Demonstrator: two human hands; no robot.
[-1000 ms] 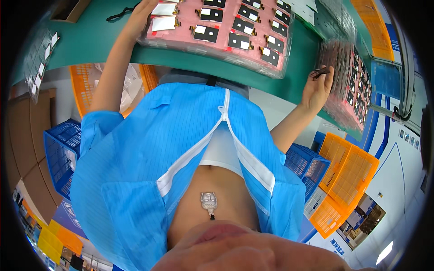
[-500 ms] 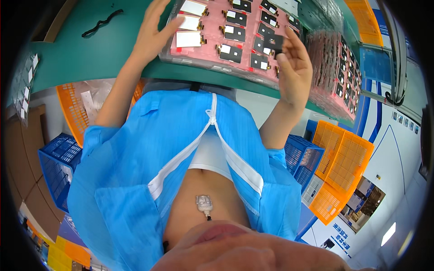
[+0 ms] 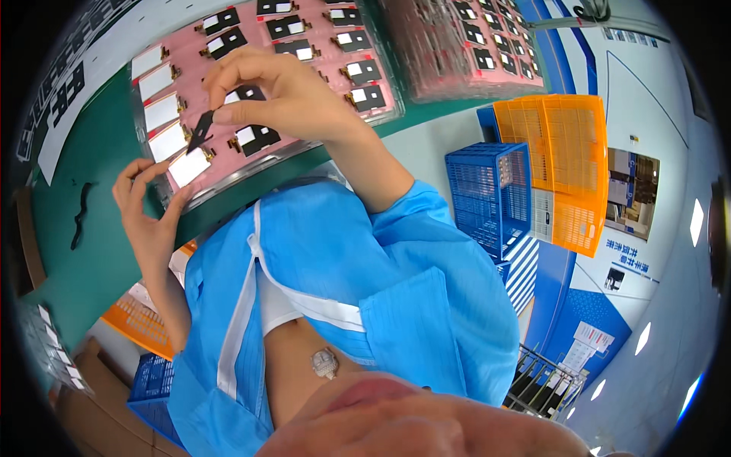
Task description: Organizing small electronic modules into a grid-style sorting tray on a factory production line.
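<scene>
A pink-lined clear tray (image 3: 285, 149) holds rows of small flat panels, white-faced at its left side and mostly black-faced elsewhere. My left hand (image 3: 152, 217) has its thumb and forefinger at two edges of the nearest white panel (image 3: 189, 166), steadying it at the tray's left corner. Between the thumb and fingers of my right hand (image 3: 285, 95) is a thin black sheet piece (image 3: 201, 131), tilted just above that panel. It is hard to tell whether the piece touches the panel. My right hand hides part of the middle rows.
Stacked trays of similar panels (image 3: 449, 53) stand right of the tray. White sheeting with black cut-outs (image 3: 65, 107) lies on the green table (image 3: 106, 145) at the far left, near a black strip (image 3: 81, 217). Blue (image 3: 487, 194) and orange crates (image 3: 582, 167) stand at right.
The view has swung right, shifting the tray leftward in it. My right hand has carried the black piece from the tray's right side to the white panel, where my left hand now is.
</scene>
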